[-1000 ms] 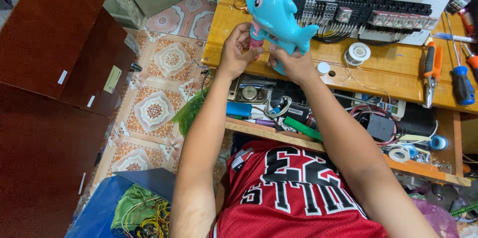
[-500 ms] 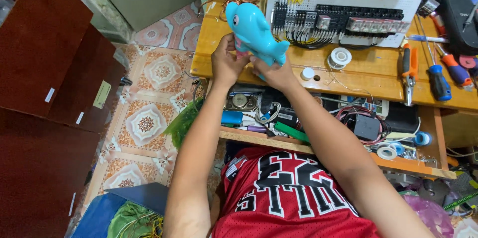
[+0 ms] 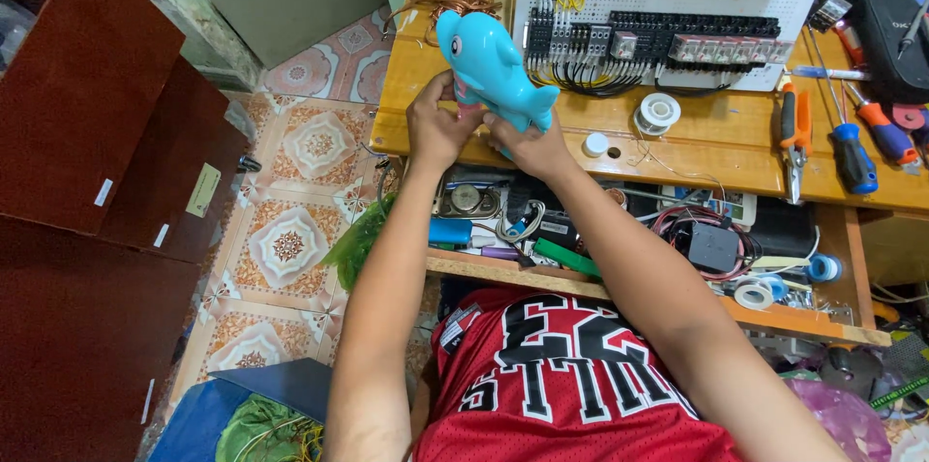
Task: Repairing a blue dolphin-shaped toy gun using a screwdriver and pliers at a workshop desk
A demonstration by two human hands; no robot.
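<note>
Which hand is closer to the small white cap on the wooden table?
The right hand. It holds the rear of the blue dolphin toy, just left of the white cap. The left hand holds the toy's front, farther left.

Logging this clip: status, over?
Left hand and right hand both gripping blue plastic dolphin toy. Toy held above wooden workbench. Nothing obstructing.

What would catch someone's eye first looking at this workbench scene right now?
Most striking is the bright blue toy dolphin, held up over the wooden bench's near edge by the left hand and right hand. Behind it a white panel of black electrical parts lies on the benchtop. Orange pliers and screwdrivers lie to the right.
</note>
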